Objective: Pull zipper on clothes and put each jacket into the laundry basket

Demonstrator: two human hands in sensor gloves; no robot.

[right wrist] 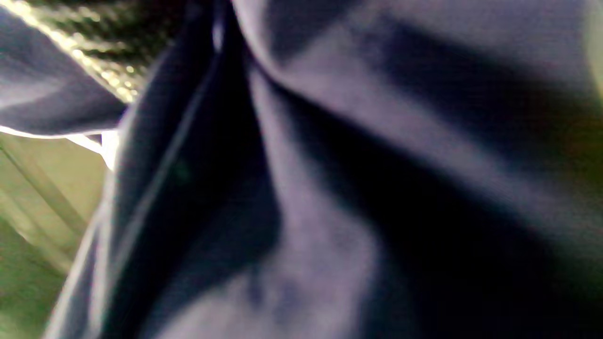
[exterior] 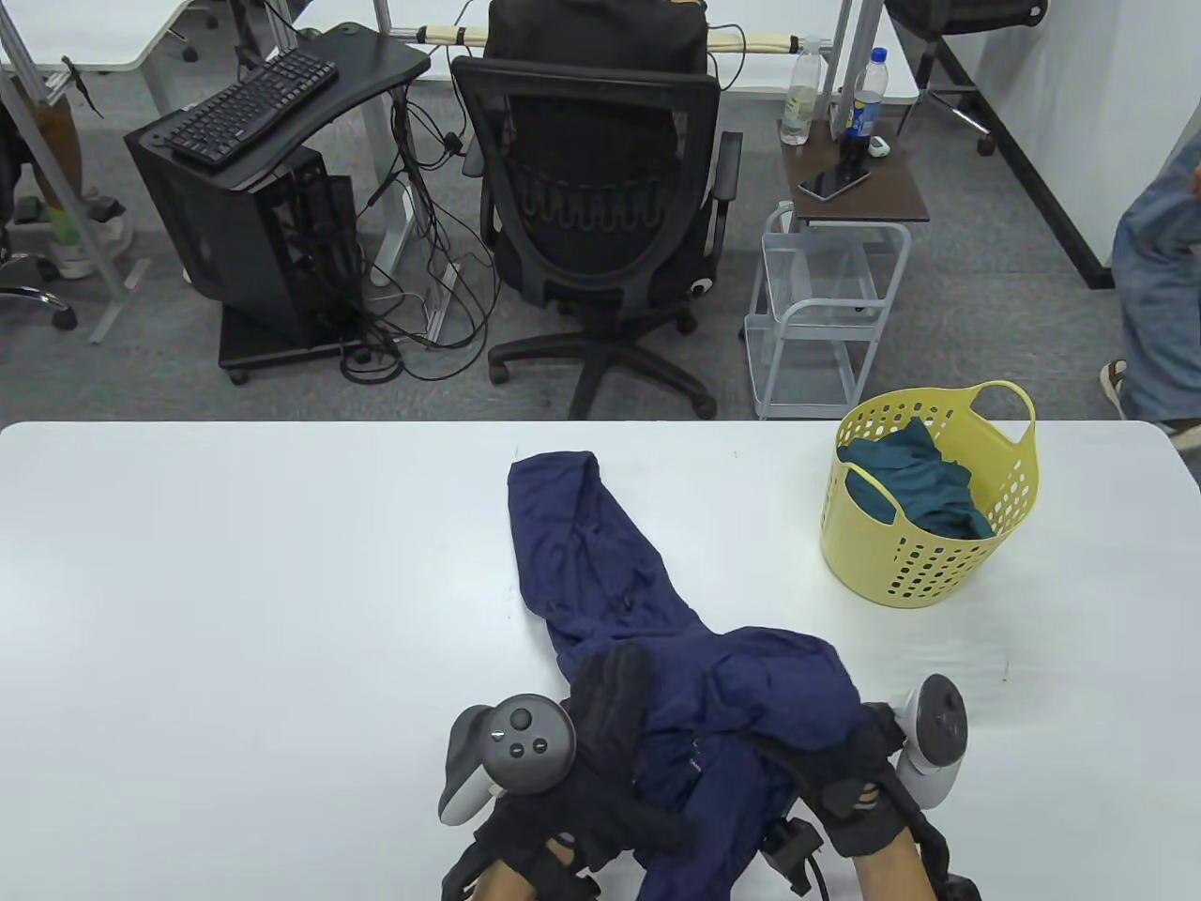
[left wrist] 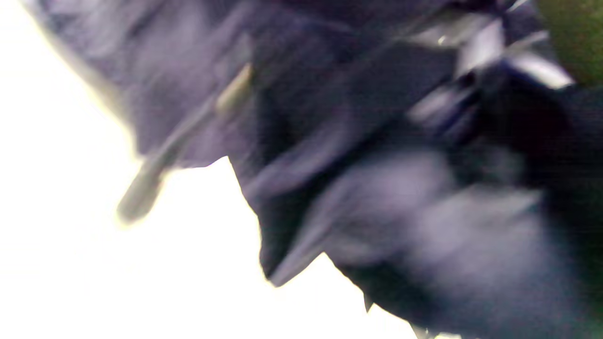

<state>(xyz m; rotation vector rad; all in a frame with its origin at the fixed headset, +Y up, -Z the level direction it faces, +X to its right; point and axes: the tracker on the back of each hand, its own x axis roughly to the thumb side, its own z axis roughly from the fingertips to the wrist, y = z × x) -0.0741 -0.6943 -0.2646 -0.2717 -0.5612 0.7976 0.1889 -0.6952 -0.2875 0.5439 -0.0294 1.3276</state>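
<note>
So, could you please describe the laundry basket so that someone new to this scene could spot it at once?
Start at the white table and look to its far right side. The laundry basket stands there, apart from the navy jacket. It is the only yellow thing on the table, with holes in its wall and a teal garment inside.

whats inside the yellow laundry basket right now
A crumpled teal garment lies inside the yellow laundry basket, filling much of the opening. Anything beneath it, and the basket's floor, is covered. The navy jacket is on the table, outside the basket.
</note>
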